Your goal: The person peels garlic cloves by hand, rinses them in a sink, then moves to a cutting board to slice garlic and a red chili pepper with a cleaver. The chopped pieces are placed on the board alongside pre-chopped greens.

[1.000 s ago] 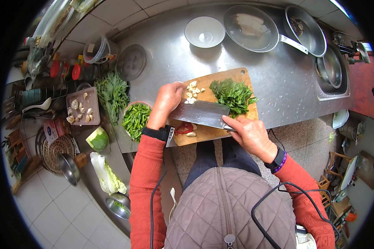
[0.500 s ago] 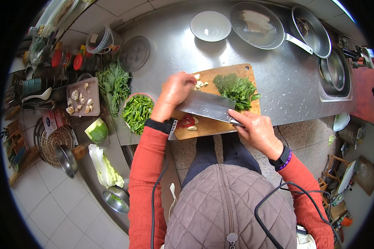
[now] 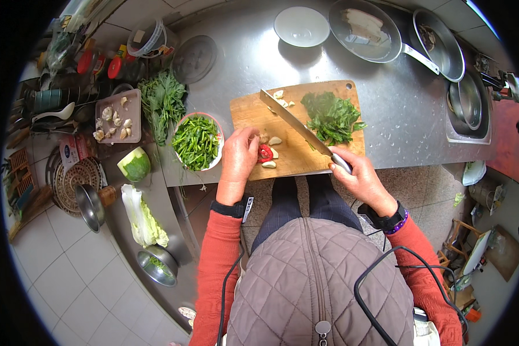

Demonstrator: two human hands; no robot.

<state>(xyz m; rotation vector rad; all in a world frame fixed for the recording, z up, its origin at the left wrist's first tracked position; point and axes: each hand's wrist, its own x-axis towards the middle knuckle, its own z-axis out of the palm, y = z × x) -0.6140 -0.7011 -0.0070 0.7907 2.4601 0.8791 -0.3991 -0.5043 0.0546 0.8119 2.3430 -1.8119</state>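
My right hand (image 3: 360,180) grips the handle of a cleaver (image 3: 297,124). Its blade is tilted nearly edge-on and slants up to the left over the wooden cutting board (image 3: 294,155). At the board's left side, my left hand (image 3: 239,155) has curled fingers by a small brownish piece (image 3: 264,138); what they hold, if anything, is hidden. Close to those fingertips lie garlic cloves (image 3: 275,140) and red chili pieces (image 3: 264,153). Chopped garlic (image 3: 279,98) sits beyond the blade's tip, and cut green leaves (image 3: 333,118) are heaped on the right.
Left of the board stands a bowl of cut greens (image 3: 196,143), with leafy stalks (image 3: 162,104) and a garlic tray (image 3: 119,118) past it. At the back are a white bowl (image 3: 301,26) and a pan (image 3: 368,52) holding a pale slab. A black cable (image 3: 412,248) crosses my right forearm.
My left hand has come down from the chopped garlic to the chili and cloves. The cleaver has turned from lying flat to nearly edge-on, its tip swinging away from me.
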